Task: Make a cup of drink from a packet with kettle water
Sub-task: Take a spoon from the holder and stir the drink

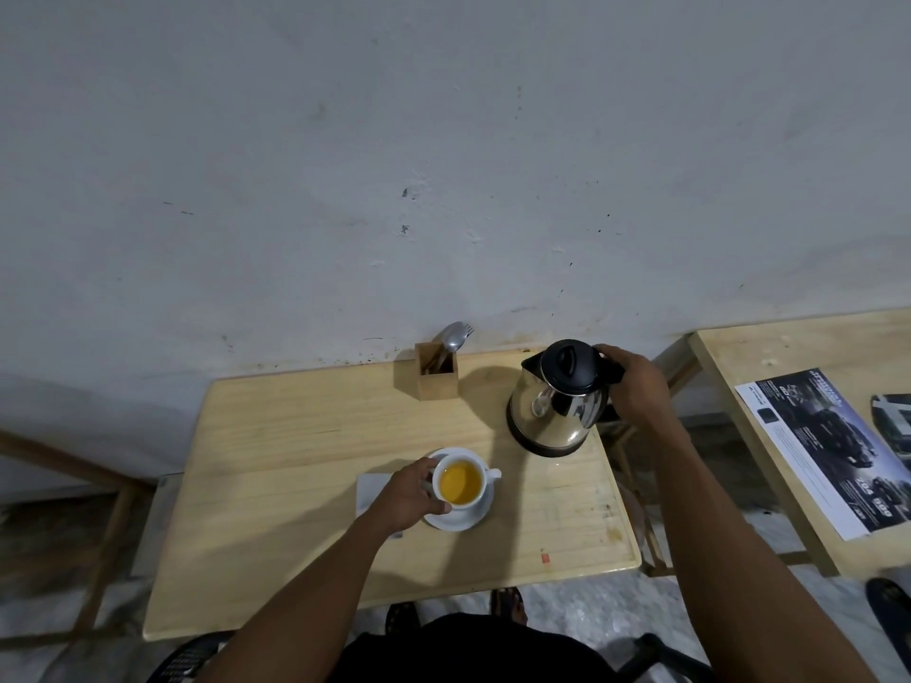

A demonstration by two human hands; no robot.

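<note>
Left hand (409, 500) fingers curled round white cup (463, 485) of yellow drink on saucer (458, 522), table (296, 436) center; right hand (636, 386) gripping kettle (557, 401) handle at 1 o'clock.

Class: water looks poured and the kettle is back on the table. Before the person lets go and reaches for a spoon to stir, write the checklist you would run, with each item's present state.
1. Kettle standing upright on the table, lid shut: ok.
2. Right hand free of the kettle handle: not ok, it is wrapped round it.
3. Cup seated on its saucer: ok.
4. Cup steadied: ok, the left hand is against its side.
5. Orange drink below the rim: ok.
6. Spoon available in the wooden holder: ok.
7. Powder fully dissolved: cannot tell.
</note>
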